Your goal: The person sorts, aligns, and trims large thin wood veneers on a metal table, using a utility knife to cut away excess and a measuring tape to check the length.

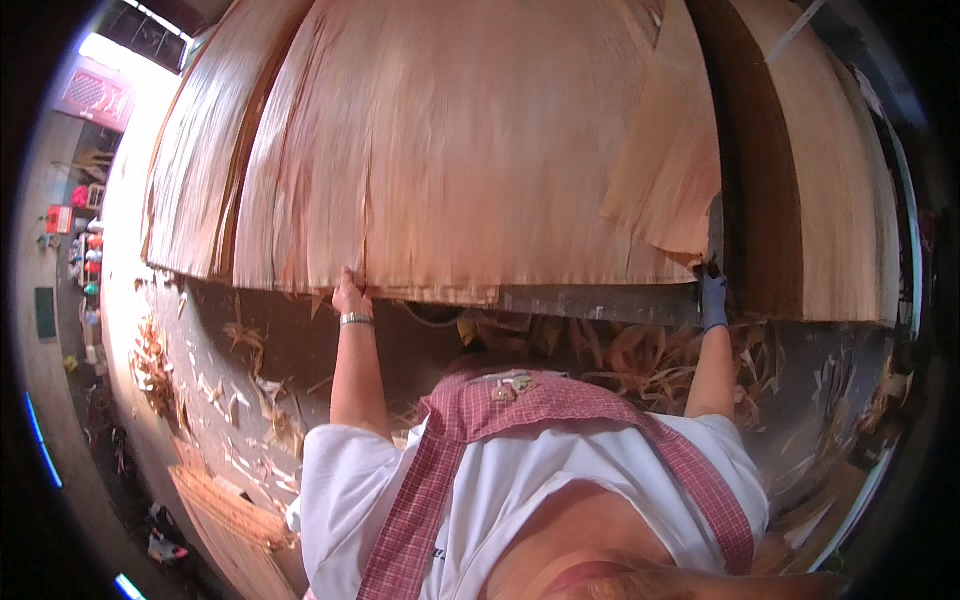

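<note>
A wide stack of thin wood veneer sheets (480, 150) spreads out in front of me. My left hand (350, 298), bare with a metal band at the wrist, pinches the near edge of the top sheet left of the middle. My right hand (713, 300), in a blue glove, is closed at the near right corner of the stack. Something dark shows at its fingers, too small to make out. A separate veneer strip (665, 170) lies slanted on the right side of the sheet, its near end by my right hand.
More veneer stacks stand to the left (205, 160) and right (850, 180), with a dark gap before the right one. Curled wood scraps (640, 360) litter the floor below the near edge. Long wood pieces (230, 505) lie at lower left. A pink panel (93, 93) stands far left.
</note>
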Demonstrator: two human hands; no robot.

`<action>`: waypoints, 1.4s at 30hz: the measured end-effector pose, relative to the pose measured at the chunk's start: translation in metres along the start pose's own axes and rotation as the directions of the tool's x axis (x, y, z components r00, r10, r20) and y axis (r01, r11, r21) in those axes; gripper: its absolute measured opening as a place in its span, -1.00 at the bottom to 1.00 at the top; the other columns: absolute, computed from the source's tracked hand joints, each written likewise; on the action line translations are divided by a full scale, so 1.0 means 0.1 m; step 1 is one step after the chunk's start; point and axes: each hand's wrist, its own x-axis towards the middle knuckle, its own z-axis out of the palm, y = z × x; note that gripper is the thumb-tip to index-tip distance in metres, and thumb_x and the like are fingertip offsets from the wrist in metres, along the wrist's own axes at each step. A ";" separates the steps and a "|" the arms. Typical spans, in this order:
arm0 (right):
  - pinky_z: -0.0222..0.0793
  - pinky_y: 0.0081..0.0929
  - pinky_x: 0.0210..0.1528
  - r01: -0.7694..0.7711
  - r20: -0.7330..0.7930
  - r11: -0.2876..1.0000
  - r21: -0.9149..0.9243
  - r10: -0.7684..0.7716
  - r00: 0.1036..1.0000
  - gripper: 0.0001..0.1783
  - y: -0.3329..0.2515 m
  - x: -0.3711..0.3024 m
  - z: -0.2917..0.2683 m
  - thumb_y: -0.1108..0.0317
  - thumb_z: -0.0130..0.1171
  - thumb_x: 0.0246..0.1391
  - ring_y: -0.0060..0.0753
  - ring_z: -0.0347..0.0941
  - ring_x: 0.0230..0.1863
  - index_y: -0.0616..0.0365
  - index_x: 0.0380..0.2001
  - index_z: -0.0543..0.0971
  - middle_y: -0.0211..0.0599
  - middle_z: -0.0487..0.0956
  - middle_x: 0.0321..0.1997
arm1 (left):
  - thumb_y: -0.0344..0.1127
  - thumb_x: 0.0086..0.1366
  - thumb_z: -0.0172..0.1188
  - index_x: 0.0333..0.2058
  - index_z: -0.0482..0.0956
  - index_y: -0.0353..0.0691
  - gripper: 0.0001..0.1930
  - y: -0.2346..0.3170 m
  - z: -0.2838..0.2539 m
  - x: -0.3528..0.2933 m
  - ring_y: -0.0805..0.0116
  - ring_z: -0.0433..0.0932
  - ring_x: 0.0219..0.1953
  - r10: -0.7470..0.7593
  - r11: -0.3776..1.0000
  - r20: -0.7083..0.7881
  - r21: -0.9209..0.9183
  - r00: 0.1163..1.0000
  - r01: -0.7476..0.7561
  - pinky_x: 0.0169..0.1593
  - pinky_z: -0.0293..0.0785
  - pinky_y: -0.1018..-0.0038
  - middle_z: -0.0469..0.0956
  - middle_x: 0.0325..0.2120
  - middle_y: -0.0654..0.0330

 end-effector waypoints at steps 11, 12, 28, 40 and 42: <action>0.45 -0.22 -0.13 0.190 -0.264 0.907 -0.376 -0.301 0.916 -0.57 -0.29 -1.12 0.18 0.08 0.11 0.22 0.00 0.56 -0.18 0.22 -0.04 0.52 0.02 0.62 -0.17 | -0.39 0.27 0.09 -0.35 0.47 -0.34 -0.89 -0.12 -0.28 -0.48 0.24 0.56 -0.37 0.190 0.941 -0.024 0.290 0.981 -0.175 -0.38 0.55 0.35 0.54 -0.40 0.09; 0.47 -0.24 -0.17 0.233 -0.269 0.812 -0.535 -0.425 0.864 -0.60 -0.30 -1.32 0.14 0.14 0.17 0.19 -0.04 0.59 -0.25 0.20 -0.03 0.51 -0.03 0.64 -0.22 | -0.43 0.22 0.10 -0.30 0.44 -0.39 -0.86 -0.26 -0.05 -0.73 0.20 0.54 -0.31 0.665 0.564 -0.050 0.688 0.745 -0.457 -0.24 0.49 0.27 0.52 -0.37 0.06; 0.48 -0.27 -0.33 -0.312 -0.311 0.905 -0.288 0.220 0.925 -0.64 0.19 -2.63 -0.73 0.10 0.27 0.09 -0.12 0.58 -0.41 0.22 -0.29 0.58 -0.08 0.61 -0.45 | 0.26 0.15 0.11 0.27 0.28 0.06 -0.25 -0.78 0.94 -1.81 0.03 0.20 0.30 0.045 -0.604 0.865 0.422 0.500 -0.676 0.35 -0.01 0.07 0.22 0.27 0.01; 0.48 -0.20 -0.26 -0.403 -0.360 0.852 -0.335 0.280 0.890 -0.56 0.72 -3.30 -1.42 0.03 0.23 0.09 -0.04 0.58 -0.33 0.24 -0.24 0.55 -0.04 0.62 -0.38 | 0.04 0.19 0.28 0.09 0.40 -0.18 -0.40 -1.02 0.57 -1.10 0.15 0.48 0.02 -0.311 0.829 0.214 0.538 0.926 0.154 -0.09 0.53 0.24 0.38 0.09 0.10; 0.48 -0.22 -0.28 -0.372 -0.335 0.822 -0.432 0.237 0.912 -0.56 0.47 -3.25 -1.23 0.03 0.23 0.09 -0.05 0.58 -0.34 0.24 -0.23 0.55 -0.05 0.62 -0.39 | 0.01 0.20 0.27 -0.03 0.46 -0.18 -0.51 -1.13 0.56 -1.16 0.23 0.52 -0.06 -0.372 0.886 0.143 0.349 0.917 0.305 -0.17 0.58 0.29 0.49 -0.05 0.15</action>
